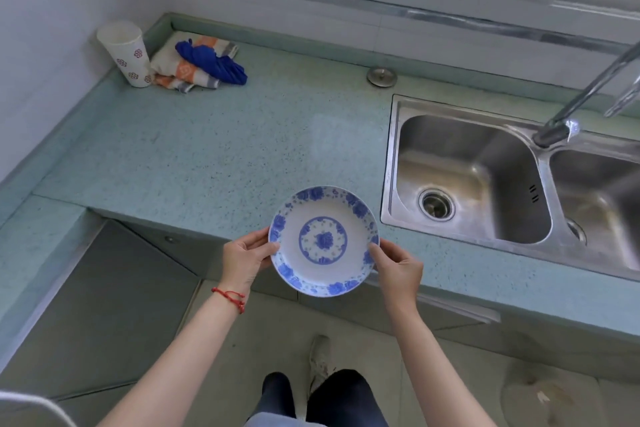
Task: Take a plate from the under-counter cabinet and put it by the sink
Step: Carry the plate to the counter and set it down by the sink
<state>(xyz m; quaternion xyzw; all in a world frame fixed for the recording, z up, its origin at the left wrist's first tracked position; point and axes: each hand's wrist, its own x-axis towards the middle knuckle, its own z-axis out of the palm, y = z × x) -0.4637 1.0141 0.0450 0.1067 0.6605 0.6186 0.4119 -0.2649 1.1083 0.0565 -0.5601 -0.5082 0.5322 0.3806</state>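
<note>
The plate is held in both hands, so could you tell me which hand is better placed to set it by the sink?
Right: the right hand holds the plate on the sink side.

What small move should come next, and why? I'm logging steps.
Probably carry the plate forward and lower it onto the bare countertop left of the sink: both hands, left hand and right hand, hold it at the counter's edge.
</note>
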